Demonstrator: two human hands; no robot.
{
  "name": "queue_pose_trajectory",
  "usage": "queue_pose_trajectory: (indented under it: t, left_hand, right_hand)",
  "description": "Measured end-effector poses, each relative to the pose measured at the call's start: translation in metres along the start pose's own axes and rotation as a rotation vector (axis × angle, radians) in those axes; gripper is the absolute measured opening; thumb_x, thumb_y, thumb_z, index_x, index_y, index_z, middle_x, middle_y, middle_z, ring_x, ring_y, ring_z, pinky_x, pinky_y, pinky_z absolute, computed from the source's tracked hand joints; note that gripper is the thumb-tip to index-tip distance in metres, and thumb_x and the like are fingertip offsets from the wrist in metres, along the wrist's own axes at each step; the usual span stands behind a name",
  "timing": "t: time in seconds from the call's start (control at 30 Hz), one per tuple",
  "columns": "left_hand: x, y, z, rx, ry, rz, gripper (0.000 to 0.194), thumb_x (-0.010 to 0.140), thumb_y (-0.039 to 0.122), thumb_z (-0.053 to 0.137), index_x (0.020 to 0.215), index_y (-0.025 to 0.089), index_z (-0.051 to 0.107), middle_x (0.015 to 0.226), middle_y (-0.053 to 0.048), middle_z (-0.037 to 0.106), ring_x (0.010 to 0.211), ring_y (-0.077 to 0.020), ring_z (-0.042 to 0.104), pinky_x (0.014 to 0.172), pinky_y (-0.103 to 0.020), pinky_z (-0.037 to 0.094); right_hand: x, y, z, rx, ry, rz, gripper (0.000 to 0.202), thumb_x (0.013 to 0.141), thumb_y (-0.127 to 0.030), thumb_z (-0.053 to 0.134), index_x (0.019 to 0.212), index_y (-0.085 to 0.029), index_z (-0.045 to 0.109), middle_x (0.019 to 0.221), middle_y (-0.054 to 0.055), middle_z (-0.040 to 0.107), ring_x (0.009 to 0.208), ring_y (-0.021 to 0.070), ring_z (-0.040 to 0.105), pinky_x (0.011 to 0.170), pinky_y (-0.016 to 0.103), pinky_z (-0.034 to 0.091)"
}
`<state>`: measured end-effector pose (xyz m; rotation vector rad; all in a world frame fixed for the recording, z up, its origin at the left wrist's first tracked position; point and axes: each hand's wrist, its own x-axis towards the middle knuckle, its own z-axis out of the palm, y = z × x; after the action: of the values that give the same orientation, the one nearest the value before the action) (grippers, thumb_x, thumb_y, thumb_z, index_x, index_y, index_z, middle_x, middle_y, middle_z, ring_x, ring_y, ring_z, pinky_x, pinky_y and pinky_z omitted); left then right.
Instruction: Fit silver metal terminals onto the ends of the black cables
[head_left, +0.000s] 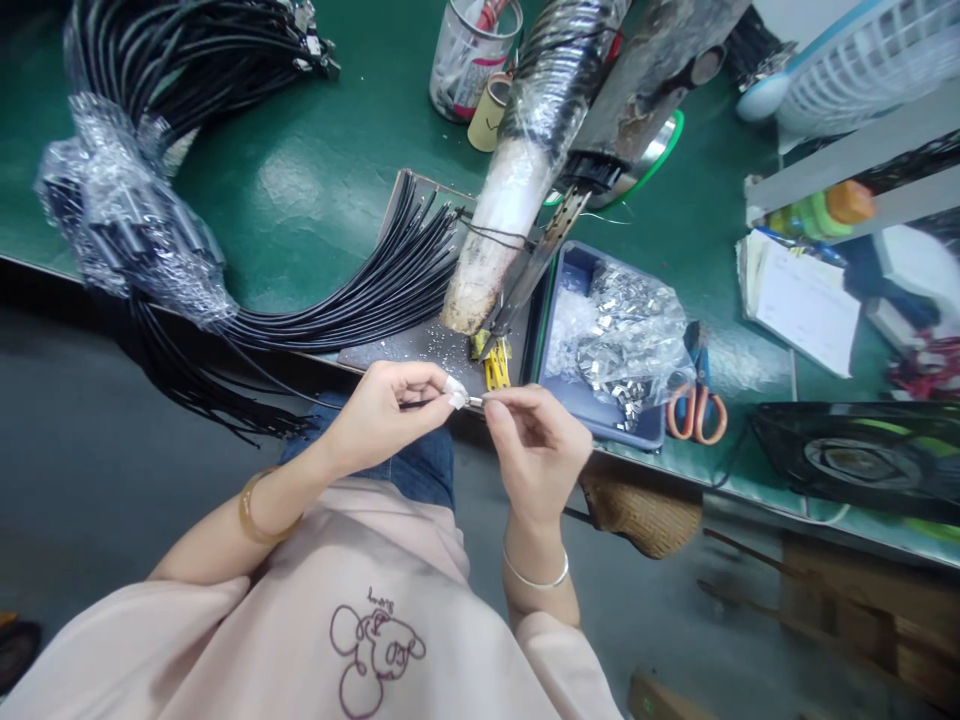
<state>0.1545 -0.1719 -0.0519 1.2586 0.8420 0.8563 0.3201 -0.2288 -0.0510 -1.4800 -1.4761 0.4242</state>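
Note:
My left hand (405,408) is closed on a black cable (300,392) close to its end, with white wrapping on the fingertips. My right hand (536,440) pinches a small metal connector (475,401) at that cable end, and the two hands nearly meet. Just beyond them is a yellow fixture (496,362) under a soldering iron (555,225). A bundle of black cables (360,300) fans out on a board to the left. On the right, a blue tray (551,385) holds a plastic bag of small metal connectors (630,330).
Orange-handled scissors (697,405) lie beside the tray. A thick wrapped duct (525,150) hangs low over the bench. Plastic-wrapped cables (127,215) lie at left, a pen cup (472,60) at the back, and a notepad (802,300) and black fan (862,455) at right.

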Motion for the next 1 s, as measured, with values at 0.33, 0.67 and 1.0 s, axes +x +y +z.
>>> queue_pose_trajectory:
  t: [0.33, 0.67, 1.0]
  left_hand:
    - [0.010, 0.003, -0.001, -0.058, 0.027, -0.045, 0.014, 0.080, 0.026, 0.069, 0.072, 0.015, 0.066, 0.058, 0.003, 0.054, 0.054, -0.0081, 0.046, 0.052, -0.020, 0.040]
    - [0.014, 0.003, -0.004, -0.071, 0.007, -0.046, 0.016, 0.080, 0.026, 0.073, 0.071, 0.015, 0.065, 0.057, 0.003, 0.056, 0.051, -0.0078, 0.049, 0.049, -0.018, 0.043]
    - [0.021, 0.007, 0.001, -0.037, 0.058, -0.020, 0.012, 0.074, 0.020, 0.073, 0.066, 0.015, 0.066, 0.058, 0.003, 0.057, 0.052, -0.0070, 0.048, 0.048, -0.018, 0.039]
  right_hand:
    - [-0.005, 0.007, 0.005, -0.109, 0.264, -0.259, 0.017, 0.094, -0.013, 0.067, 0.106, -0.024, 0.066, 0.088, 0.000, 0.080, 0.071, 0.0161, 0.078, 0.064, 0.028, 0.065]
    - [0.000, 0.012, 0.018, -0.297, 0.159, -0.493, 0.020, 0.088, -0.006, 0.070, 0.092, -0.023, 0.062, 0.097, 0.007, 0.083, 0.083, 0.0180, 0.081, 0.072, 0.027, 0.066]
    - [0.003, 0.011, 0.016, -0.225, 0.153, -0.428, 0.023, 0.086, -0.004, 0.071, 0.092, -0.025, 0.061, 0.098, 0.005, 0.083, 0.084, 0.0181, 0.081, 0.073, 0.029, 0.066]
